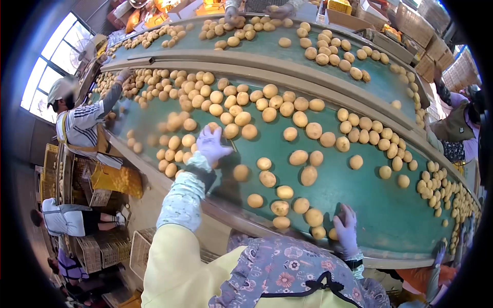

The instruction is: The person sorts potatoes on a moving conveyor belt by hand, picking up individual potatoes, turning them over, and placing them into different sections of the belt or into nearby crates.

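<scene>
Green belt (380, 218) — scattered potatoes (308, 175), bright window (62, 55)

The wearer's two gloved hands (212, 145), two green belts (382, 210) — and potatoes (300, 119) well over a hundred.

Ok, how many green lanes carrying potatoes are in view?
2: the near lane, with the left hand and right hand over it, and the far lane, beyond the tan divider. Others may be hidden.
</scene>
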### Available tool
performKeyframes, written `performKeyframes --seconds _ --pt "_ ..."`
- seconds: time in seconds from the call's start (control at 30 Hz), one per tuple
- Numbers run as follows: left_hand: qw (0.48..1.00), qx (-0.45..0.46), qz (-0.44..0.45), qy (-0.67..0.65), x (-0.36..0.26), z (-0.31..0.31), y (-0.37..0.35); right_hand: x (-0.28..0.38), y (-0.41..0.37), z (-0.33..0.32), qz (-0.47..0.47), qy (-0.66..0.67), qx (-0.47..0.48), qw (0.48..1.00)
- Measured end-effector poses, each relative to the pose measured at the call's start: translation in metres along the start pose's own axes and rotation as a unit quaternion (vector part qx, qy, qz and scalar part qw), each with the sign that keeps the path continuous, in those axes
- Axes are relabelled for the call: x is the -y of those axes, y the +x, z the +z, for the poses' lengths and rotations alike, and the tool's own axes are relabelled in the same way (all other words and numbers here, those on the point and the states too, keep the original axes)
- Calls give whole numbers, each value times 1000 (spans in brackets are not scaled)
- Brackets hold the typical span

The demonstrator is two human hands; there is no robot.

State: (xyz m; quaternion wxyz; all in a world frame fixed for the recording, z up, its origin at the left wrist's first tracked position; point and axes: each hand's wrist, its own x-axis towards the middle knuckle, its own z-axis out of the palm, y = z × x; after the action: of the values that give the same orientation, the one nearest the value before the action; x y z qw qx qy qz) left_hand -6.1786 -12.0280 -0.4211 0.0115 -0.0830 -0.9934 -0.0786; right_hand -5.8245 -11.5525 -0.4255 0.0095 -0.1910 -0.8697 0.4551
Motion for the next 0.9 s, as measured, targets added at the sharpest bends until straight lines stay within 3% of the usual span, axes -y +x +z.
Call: performKeyframes --seconds 0.03,0.07,0.13,0.17,0.2,0.33,0.37,0.4,0.5,0.53,0.57,0.6,0.63,0.67,0.7,0.73,0.77,0.8,0.83,0.87,0.9 --pt "994 75 -3 81 -7 -2 0 8 -5 11 -79 -77 -10 994" --pt "992 49 -14 115 -13 3 -6 21 -5 24 -29 -26 3 999" --pt "999 32 -12 -15 1 16 -15 43 5 37 -80 -64 50 994" --pt "996 -58 54 -48 9 22 -26 51 10 43 -74 -65 45 994" --pt "998 -30 54 -28 17 28 -35 58 15 49 -60 -64 39 995" --pt "965 -161 201 -45 70 30 -44 68 31 63 -33 -45 48 997" --pt "973 -140 166 -81 87 13 -49 69 35 61 -5 4 52 999" --pt "968 -180 133 -113 113 -2 -53 71 37 59 31 60 56 996" --pt "931 -282 -145 -181 207 -71 -81 97 32 32 107 52 59 991" --pt "903 -289 -223 -225 274 -70 -98 109 30 20 134 31 62 989" --pt "879 -382 -241 -154 378 -27 -124 113 22 13 155 43 129 979" --pt "832 -308 -357 -292 427 -27 -157 117 18 25 144 95 151 973" --pt "812 -280 -470 -204 460 -23 -197 120 14 36 136 148 173 964" --pt "771 -303 -542 -139 509 5 -235 124 10 47 131 200 197 951" --pt "712 -152 -654 -203 507 -10 -269 118 14 66 89 156 187 966" --pt "544 -299 -655 -430 528 19 -280 112 19 85 49 109 173 978" --pt "606 -313 -694 -230 480 1 -264 104 25 102 12 60 159 985" --pt "721 -219 -657 -3 389 -51 -220 101 30 119 -25 8 147 989" --pt "813 -319 -483 64 387 -21 -195 112 38 139 -34 1 143 989" --pt "859 -407 -284 125 384 8 -171 123 45 160 -44 -7 139 989" --pt "895 -357 -231 -132 302 -5 -129 150 62 189 -31 29 143 989"
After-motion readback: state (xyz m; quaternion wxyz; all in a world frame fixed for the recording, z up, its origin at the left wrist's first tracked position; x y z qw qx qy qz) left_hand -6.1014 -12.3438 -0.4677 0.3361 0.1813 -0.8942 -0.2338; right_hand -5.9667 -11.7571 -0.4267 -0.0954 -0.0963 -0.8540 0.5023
